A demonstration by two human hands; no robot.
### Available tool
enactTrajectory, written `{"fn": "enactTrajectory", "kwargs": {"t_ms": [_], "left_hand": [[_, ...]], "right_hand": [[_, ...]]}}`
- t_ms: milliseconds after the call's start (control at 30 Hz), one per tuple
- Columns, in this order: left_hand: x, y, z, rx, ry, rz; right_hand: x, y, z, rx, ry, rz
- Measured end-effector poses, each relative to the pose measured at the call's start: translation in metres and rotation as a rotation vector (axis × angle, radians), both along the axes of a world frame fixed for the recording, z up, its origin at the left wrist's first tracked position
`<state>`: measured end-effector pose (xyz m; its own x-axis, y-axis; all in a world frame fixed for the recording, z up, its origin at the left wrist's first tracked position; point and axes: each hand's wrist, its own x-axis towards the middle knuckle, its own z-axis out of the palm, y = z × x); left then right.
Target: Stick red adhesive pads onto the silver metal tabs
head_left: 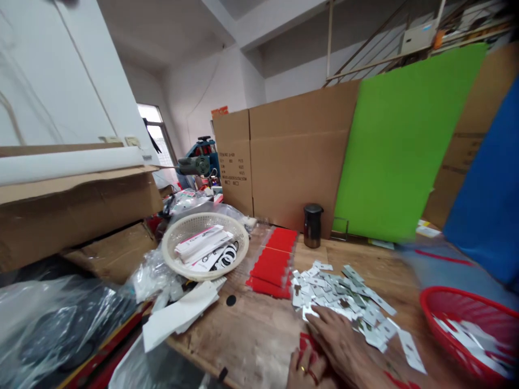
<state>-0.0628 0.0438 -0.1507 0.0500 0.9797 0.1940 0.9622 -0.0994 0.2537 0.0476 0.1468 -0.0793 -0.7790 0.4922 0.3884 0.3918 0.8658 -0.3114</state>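
Observation:
Near the bottom centre of the head view, my left hand [307, 371], with a ring on a finger, has its fingers curled at a small red piece [307, 344]. My right hand [338, 343] lies just above and across it, its fingers reaching to a pale metal plate [309, 312] at the near edge of a pile of metal plates [324, 289]. Part of the red piece is hidden under the hands. Whether the right fingertips grip the plate cannot be made out. Stacked red sheets [271, 265] lie left of the pile.
A white basket [168, 254] with printed cards and rings stands at the left, near white paper strips [182, 313]. A black cup [312, 227] stands behind the red sheets. At the right is a red basket [446, 294] with metal plates. Cardboard [300, 156] walls the back.

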Motion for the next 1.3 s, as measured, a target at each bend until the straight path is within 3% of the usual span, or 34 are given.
{"fn": "enactTrajectory", "kwargs": {"t_ms": [67, 167, 267, 367, 567, 800, 1000, 1133, 1300], "left_hand": [[-0.004, -0.016, 0.014, -0.028, -0.02, -0.138], [-0.01, -0.041, 0.046, 0.003, -0.089, -0.174], [-0.01, -0.054, 0.072, 0.032, -0.137, -0.159], [-0.005, -0.057, 0.083, 0.033, -0.127, -0.138], [-0.001, -0.056, 0.078, 0.112, -0.077, -0.125], [-0.002, -0.056, 0.072, 0.133, -0.037, -0.13], [-0.002, -0.056, 0.065, 0.18, -0.009, -0.127], [-0.003, -0.057, 0.065, 0.182, -0.018, -0.138], [-0.003, -0.058, 0.067, 0.166, -0.047, -0.129]], "right_hand": [[-0.002, -0.007, 0.019, 0.008, -0.043, 0.06], [0.005, -0.012, 0.037, -0.04, -0.105, 0.07], [0.021, -0.005, 0.039, -0.061, -0.093, 0.016], [0.039, 0.005, 0.033, -0.079, -0.104, -0.055], [0.04, 0.003, 0.034, -0.081, -0.054, -0.195], [-0.021, -0.005, 0.038, -0.039, -0.011, -0.23], [-0.063, 0.004, 0.037, 0.014, -0.097, -0.108], [-0.057, 0.01, 0.035, 0.032, -0.163, -0.053], [-0.022, 0.013, 0.039, 0.035, -0.194, -0.051]]}}
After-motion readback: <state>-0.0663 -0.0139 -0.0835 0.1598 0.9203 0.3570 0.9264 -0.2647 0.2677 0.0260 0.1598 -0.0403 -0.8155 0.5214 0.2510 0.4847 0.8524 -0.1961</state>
